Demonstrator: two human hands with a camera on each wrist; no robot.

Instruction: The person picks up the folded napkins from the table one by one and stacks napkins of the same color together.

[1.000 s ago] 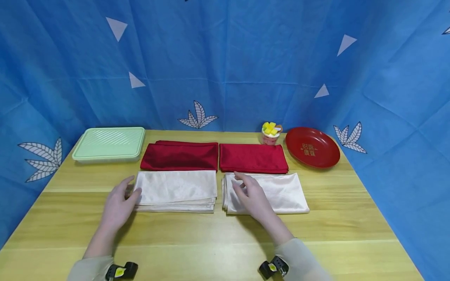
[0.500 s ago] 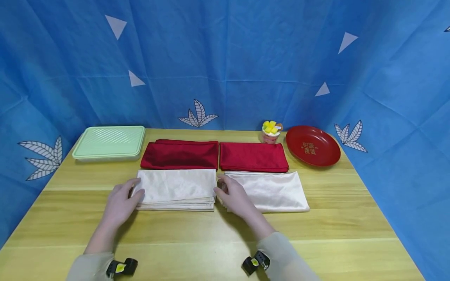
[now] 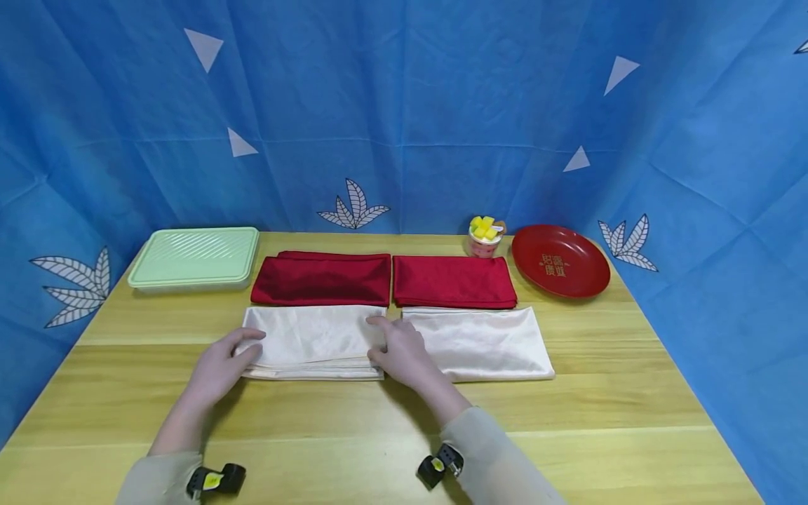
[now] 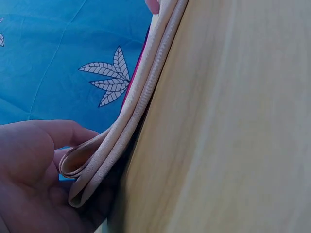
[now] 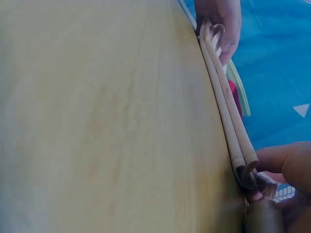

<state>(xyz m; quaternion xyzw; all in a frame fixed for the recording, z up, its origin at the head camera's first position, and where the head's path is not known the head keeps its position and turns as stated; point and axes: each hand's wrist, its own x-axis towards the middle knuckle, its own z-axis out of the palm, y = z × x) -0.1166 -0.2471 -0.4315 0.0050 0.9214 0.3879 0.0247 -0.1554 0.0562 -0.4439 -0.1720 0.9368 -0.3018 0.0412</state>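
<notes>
A folded white satin cloth [image 3: 315, 337] lies at front left on the table, its stacked layers showing along the near edge. My left hand [image 3: 219, 361] grips its left end; in the left wrist view the thumb is over the folds [image 4: 114, 141] and other fingers are beneath. At the right end my right hand [image 3: 404, 351] pinches the same cloth, with fingertips partly hidden under the layers in the right wrist view. Beside that hand lies a second folded white cloth [image 3: 486, 344]. Behind them are two folded red cloths, left [image 3: 322, 280] and right [image 3: 454, 283].
A light green lidded box [image 3: 196, 258] stands at the back left. At the back right are a small cup with yellow cubes on top [image 3: 485, 238] and a red plate [image 3: 560, 263] with gold characters. A blue curtain [image 3: 404, 105] hangs behind the wooden table [image 3: 341, 435].
My right hand has moved left, from over the right white cloth to the right end of the left one. My left hand has shifted slightly inward onto the cloth's left end.
</notes>
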